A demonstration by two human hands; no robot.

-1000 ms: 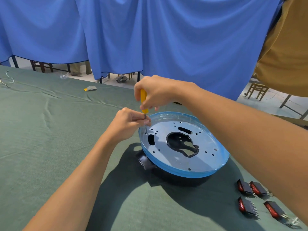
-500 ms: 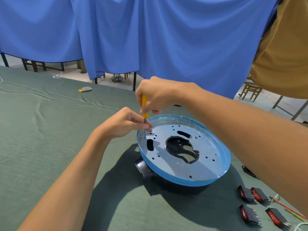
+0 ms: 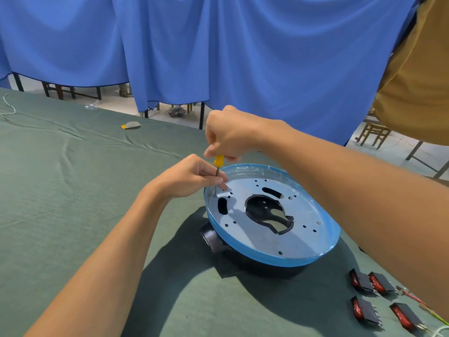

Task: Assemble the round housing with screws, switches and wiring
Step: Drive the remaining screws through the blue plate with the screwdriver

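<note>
Blue curtains hang behind a bench (image 3: 73,190) draped in green cloth. On it, just ahead of us, sits the round housing (image 3: 315,254), black below, with a blue-filmed rim and a grey metal plate (image 3: 267,242) facing up.

Our right grip (image 3: 230,135) is curled round the yellow handle of a small screwdriver (image 3: 218,160). Our left grip (image 3: 192,177) pinches its thin shaft just beneath. The tool's long axis stands nearly upright, and its tip is down at a hole near the plate's left edge, just beside an oblong slot (image 3: 222,205). We cannot tell whether a screw sits under the tip.

The work therefore lies straight below both grips, the right stacked over the left on one line. We judge that the coming turn depends on keeping that line square over the hole, with the right twisting and the left steadying.

One screw head (image 3: 318,222) shows on the plate's right side. Four rocker switches (image 3: 364,308) and loose wires (image 3: 413,297) lie on the cloth to the housing's right, well apart from both grips and nearer our right arm.
</note>
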